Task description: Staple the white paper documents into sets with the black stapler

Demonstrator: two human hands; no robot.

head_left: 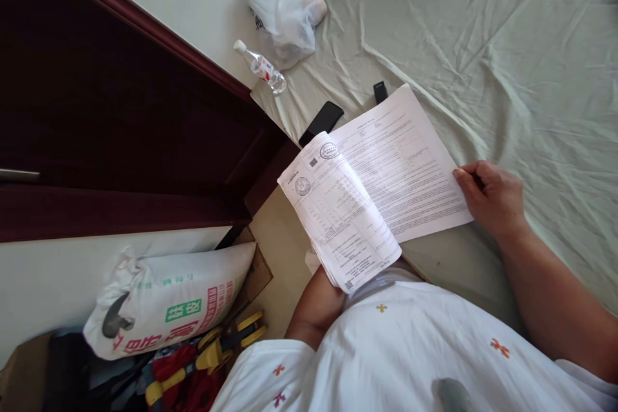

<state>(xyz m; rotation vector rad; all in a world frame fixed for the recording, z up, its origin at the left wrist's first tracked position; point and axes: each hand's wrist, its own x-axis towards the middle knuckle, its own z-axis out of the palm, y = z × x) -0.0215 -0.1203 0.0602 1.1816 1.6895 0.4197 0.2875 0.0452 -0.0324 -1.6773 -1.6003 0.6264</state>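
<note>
My right hand [492,196] is closed, thumb and fingers pinching the right edge of a large printed sheet [405,167]. A folded-over stack of printed papers [340,212], with round and oval stamps and small square codes on it, overlaps that sheet on the left. My left forearm [316,306] goes in under this stack. The papers cover my left hand, so its fingers do not show. Just beyond the stack's upper edge lies a black phone [321,122]. A small black object [380,91] sits at the sheet's top edge.
A clear water bottle [263,69] and a white plastic bag [287,19] rest on the wrinkled pale green bedsheet [458,26] by the wall. At left are a dark wooden door [120,103], a full white sack [174,299] and yellow-and-black gear [212,354] on the floor.
</note>
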